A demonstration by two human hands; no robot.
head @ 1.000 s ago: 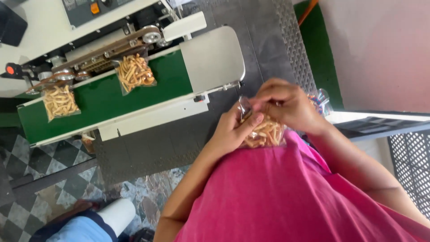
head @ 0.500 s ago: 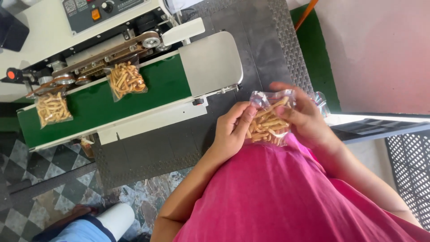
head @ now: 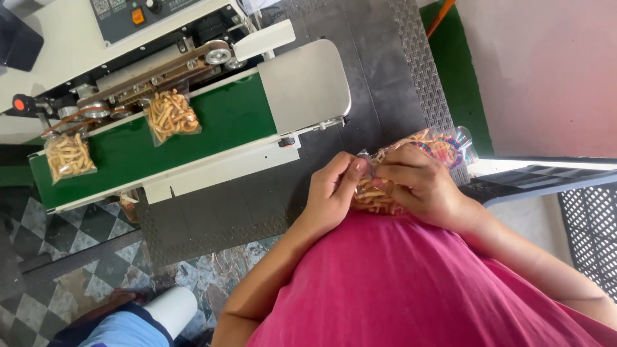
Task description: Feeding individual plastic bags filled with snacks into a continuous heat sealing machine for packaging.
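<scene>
While head view looks down: left hand [head: 331,193] and right hand [head: 418,186] both pinched on clear snack pouch [head: 374,190], held against pink shirt [head: 411,283]. Pouch judged light, film soft and slippery, sticks brittle; hold by top edge. Count: two pouches, [head: 168,115] and [head: 67,155], on green conveyor belt [head: 218,128]; one in hands.

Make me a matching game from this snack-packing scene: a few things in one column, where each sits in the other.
Things:
1. clear plastic bag of tan snack sticks nearest the hands
2. second clear bag of snack sticks
3. round red knob
4. orange square button

Places:
A. on the grey control panel
B. on the green conveyor belt
C. at the machine's left end
D. between both hands

Pairs: 1-D, 2-B, 3-C, 4-A
</scene>
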